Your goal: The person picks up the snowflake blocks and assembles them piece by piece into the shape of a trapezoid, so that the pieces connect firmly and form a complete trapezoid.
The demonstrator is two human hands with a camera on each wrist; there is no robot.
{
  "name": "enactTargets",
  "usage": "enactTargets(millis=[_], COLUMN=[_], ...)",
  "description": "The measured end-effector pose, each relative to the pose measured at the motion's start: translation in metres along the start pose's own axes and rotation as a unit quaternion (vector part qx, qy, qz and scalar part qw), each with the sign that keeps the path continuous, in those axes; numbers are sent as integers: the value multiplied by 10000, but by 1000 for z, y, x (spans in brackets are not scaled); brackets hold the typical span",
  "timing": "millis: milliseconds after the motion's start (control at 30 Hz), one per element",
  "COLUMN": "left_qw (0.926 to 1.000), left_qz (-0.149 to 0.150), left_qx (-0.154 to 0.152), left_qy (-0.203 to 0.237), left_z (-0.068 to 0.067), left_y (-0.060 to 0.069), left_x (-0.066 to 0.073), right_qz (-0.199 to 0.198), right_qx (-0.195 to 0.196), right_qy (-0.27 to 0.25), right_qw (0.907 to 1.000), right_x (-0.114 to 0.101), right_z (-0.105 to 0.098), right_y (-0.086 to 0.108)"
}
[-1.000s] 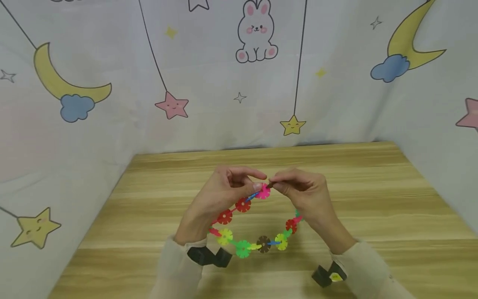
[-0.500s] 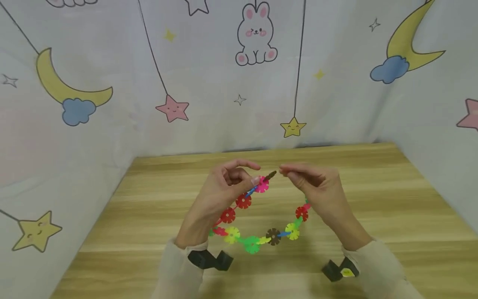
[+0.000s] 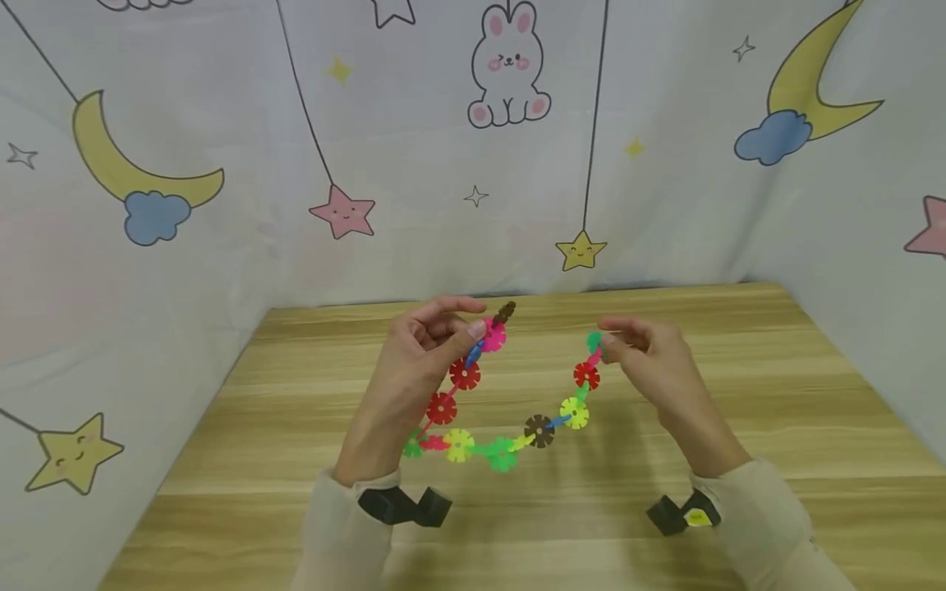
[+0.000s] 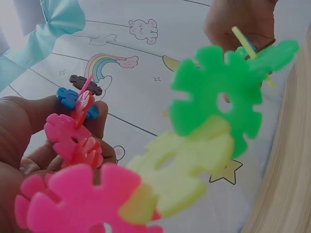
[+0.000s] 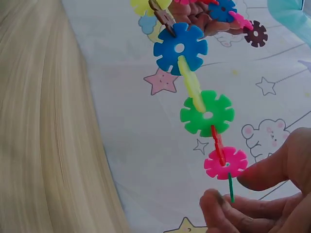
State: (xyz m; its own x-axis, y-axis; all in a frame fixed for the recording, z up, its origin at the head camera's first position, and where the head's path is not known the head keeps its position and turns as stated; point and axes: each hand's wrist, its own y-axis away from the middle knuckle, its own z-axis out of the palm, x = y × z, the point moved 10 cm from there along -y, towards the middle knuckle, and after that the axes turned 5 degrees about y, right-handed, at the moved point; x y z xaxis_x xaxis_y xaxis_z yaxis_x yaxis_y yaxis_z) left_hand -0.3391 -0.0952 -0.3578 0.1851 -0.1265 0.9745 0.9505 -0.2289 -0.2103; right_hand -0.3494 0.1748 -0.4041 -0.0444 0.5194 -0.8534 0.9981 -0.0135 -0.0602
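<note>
A chain of colourful slotted plastic discs hangs in a U between both hands, above the table. My left hand pinches it near one end, thumb against a pink disc. Beyond that pink disc, a brown disc sticks out free at the tip. At the opposite end, my right hand holds a green end disc between thumb and fingers. In the right wrist view that green disc appears edge-on, slotted into a pink disc. The left wrist view shows the chain's near discs blurred.
A wood-grain table lies under the hands. White cloth printed with stars, moons and a rabbit stands around its back and sides. Black wrist cameras are strapped over both sleeves.
My right hand has left the brown disc and moved right, now holding the green end. My left hand has shifted up and left. The chain has spread wider.
</note>
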Motion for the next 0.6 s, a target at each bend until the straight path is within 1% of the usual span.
enactTargets(millis=[67,133,233,333,400,467,533,600], left_qw=[10000,9999,9991,9972,9958,9951,9941,9934], left_qz=[29,50,82,34,80,139,257,309], left_qx=[-37,-110,-327,-567,-709,-804,-885,-898], left_qy=[16,-35,-255,-481,-573,-559,-579,-640], left_z=[1,3,9,17,22,26,30,33], left_y=[0,0,0,1,1,2,3,5], left_x=[0,0,-1,-4,-5,-5,-3,-2], right_qz=[-11,-155,-458,-703,-830,-979,-1212,-1515], right_qx=[12,146,413,624,723,805,895,974], right_qy=[-197,-515,-1030,-1359,-1453,-1565,-1647,-1705], right_qw=[9998,9984,9928,9863,9832,9795,9748,9688], right_x=[0,-3,-12,-20,-26,-32,-40,-48], right_z=[0,-2,-6,-10,-12,-14,-15,-15], right_y=[0,1,4,9,13,18,23,29])
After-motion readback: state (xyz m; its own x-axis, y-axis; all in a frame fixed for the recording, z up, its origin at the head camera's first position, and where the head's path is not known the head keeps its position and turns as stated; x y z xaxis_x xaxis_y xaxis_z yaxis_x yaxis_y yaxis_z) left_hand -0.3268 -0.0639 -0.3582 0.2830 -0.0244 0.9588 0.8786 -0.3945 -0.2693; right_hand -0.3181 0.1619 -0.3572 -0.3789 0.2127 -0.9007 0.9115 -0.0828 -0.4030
